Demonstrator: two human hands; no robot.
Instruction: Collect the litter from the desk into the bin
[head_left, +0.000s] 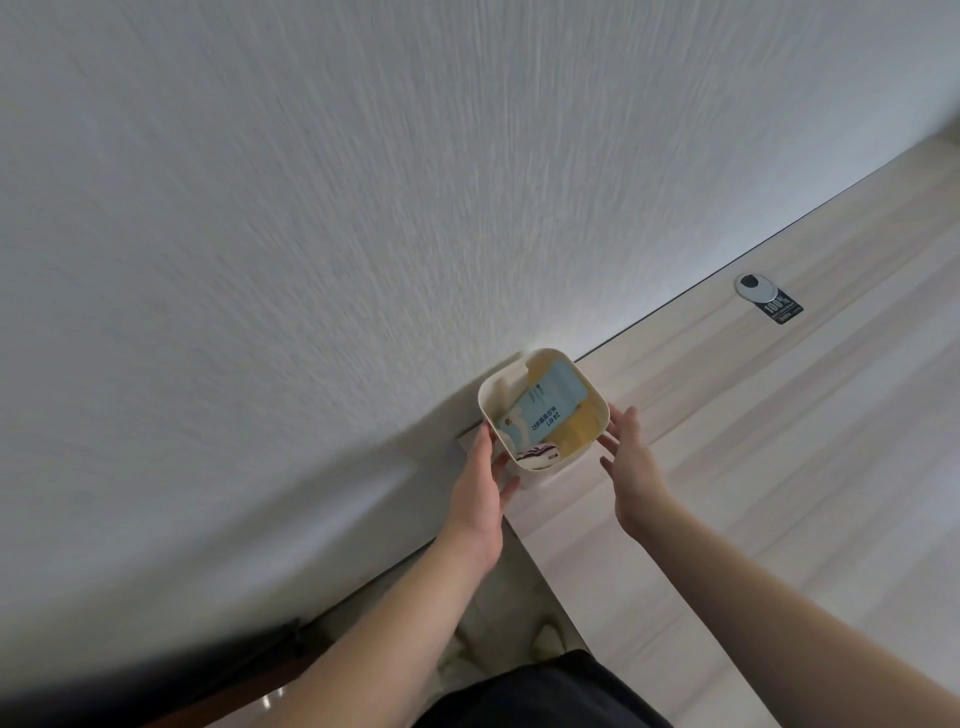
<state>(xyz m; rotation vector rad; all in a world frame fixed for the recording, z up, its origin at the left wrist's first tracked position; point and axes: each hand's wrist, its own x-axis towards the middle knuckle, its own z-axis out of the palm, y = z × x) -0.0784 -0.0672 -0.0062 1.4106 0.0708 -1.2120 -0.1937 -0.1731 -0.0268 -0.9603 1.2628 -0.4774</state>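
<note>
Small cream plastic bin (589, 395) with rounded corners sits at the far left corner of the pale wood-grain table (779, 467), hard against the white textured wall (311, 208). Inside: one pale blue printed packet (540, 405), one dark-and-white striped wrapper (696, 454) at the near rim, some yellow material beneath — count of that unclear.

Your left hand (480, 483) lies against the bin's left wall, fingers extended, thumb curling under the near corner; whether that grip bears weight, you cannot tell. Your right hand (631, 457) is spread, just beside the right wall, holding nothing.

Risk: the bin stands near the table edge — a one-sided push from the left could tip it or slide it off, spilling the litter.

Counts: one bin, two hands, one black-and-silver tag (769, 299) lying well apart on the table.
</note>
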